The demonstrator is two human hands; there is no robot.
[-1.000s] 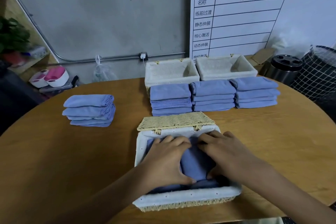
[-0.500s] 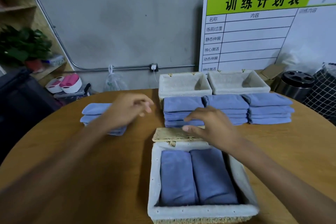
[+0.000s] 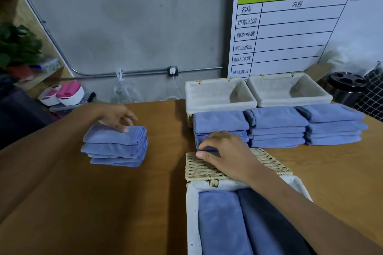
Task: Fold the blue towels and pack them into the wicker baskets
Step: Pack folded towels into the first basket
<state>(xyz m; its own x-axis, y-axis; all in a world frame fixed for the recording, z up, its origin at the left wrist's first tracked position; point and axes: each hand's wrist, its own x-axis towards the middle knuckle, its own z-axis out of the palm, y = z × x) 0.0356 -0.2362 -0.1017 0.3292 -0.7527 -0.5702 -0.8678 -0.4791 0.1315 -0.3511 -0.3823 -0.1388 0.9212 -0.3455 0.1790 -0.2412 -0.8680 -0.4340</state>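
Resting on left towel stack (image 3: 115, 145), left hand (image 3: 116, 117) relaxed; right hand (image 3: 226, 155) fingers (image 3: 204, 154) curled on basket lid (image 3: 207, 168); towels judged soft, light, best pinched at fold.

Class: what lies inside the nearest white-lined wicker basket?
Inside the nearest white-lined wicker basket lie two folded blue towels side by side, lengthwise. The right forearm covers part of the right one, and anything underneath them is hidden. The basket's near end is out of frame.

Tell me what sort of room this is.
Probably a training or practice room, not a home: a whiteboard printed as a training-plan table leans on a bare concrete wall, with exposed conduit along it.
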